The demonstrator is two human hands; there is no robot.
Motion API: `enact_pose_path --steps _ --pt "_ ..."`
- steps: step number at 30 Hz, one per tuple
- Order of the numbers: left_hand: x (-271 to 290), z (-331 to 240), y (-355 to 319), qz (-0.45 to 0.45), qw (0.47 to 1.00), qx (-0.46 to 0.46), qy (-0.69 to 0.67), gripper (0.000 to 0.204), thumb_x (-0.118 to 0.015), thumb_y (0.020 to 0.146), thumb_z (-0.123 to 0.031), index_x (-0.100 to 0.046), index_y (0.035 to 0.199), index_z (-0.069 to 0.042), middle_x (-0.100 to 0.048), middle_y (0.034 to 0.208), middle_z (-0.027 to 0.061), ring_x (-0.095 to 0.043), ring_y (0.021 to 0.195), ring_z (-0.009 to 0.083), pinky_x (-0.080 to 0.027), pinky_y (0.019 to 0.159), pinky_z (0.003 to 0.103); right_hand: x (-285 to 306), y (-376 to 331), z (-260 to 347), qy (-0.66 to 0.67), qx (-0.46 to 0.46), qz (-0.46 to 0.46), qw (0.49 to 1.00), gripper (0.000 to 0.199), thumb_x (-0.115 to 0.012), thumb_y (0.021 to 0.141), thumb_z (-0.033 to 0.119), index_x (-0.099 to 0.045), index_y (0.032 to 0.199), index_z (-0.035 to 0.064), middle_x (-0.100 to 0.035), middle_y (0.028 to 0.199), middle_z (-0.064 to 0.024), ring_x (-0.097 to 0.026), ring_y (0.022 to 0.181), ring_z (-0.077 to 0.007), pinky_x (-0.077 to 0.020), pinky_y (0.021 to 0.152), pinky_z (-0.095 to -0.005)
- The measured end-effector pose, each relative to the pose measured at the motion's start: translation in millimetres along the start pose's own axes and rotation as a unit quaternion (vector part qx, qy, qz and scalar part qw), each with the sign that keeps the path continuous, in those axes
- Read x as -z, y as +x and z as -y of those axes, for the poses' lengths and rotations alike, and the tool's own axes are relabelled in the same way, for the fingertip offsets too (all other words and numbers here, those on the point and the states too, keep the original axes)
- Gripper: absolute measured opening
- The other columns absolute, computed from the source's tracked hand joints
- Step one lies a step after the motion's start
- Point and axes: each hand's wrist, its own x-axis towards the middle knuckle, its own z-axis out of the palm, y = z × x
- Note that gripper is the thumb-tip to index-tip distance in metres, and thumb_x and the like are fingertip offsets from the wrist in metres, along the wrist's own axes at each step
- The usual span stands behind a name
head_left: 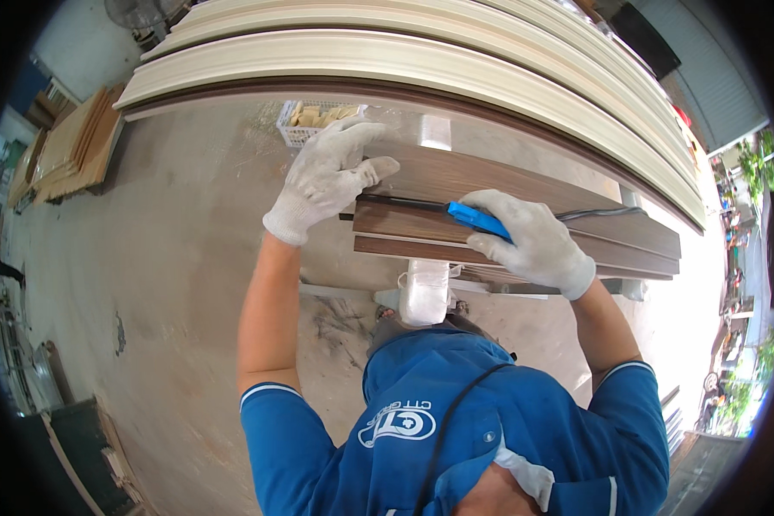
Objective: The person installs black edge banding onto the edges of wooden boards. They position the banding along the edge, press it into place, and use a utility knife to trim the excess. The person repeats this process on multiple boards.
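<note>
My right hand (535,242), in a white knit glove, is closed around a blue-handled cutter (480,220) held over a stack of brown wood-grain boards (456,176). A thin black strip (400,202) lies across the boards. It runs from their left end to the blue handle, and a dark length shows again right of my hand. My left hand (331,172), gloved too, is at the left end of the stack. Its thumb and fingers are spread apart near the upper board's corner; whether they press on it is hard to tell.
Long cream mouldings (387,53) lie on a rack just beyond the boards. A white crate (299,129) with tan pieces stands below it. Plastic-wrapped supports (425,292) carry the boards. Flat brown panels (76,155) lean at the far left, where another person (4,268) stands.
</note>
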Motion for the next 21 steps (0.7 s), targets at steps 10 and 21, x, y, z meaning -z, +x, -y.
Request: enact_pose_path --steps 10,21 --pt "-106 -81 112 0.266 0.948 -0.163 0.06 0.029 -0.074 0.09 -0.035 -0.074 0.102 -0.009 -0.073 0.106 0.0106 -0.069 0.101 0.0319 -0.053 0.088 0.042 36 -85 -34 0.091 -0.187 -0.037 0.977 0.054 -0.072 0.095 0.03 -0.049 0.138 0.0056 -0.066 0.087 -0.0152 -0.069 0.081 -0.0354 -0.0536 0.08 -0.0442" --pt "-219 -172 68 0.242 0.85 -0.242 0.401 0.006 -0.069 0.075 -0.015 -0.072 0.074 -0.011 -0.066 0.067 0.0083 -0.071 0.065 0.0236 -0.038 0.045 0.04 22 -184 -65 0.022 -0.23 -0.09 0.969 0.053 -0.072 0.092 0.025 -0.058 0.139 0.0057 -0.069 0.117 -0.0224 -0.067 0.104 -0.0419 -0.0531 0.085 -0.0474"
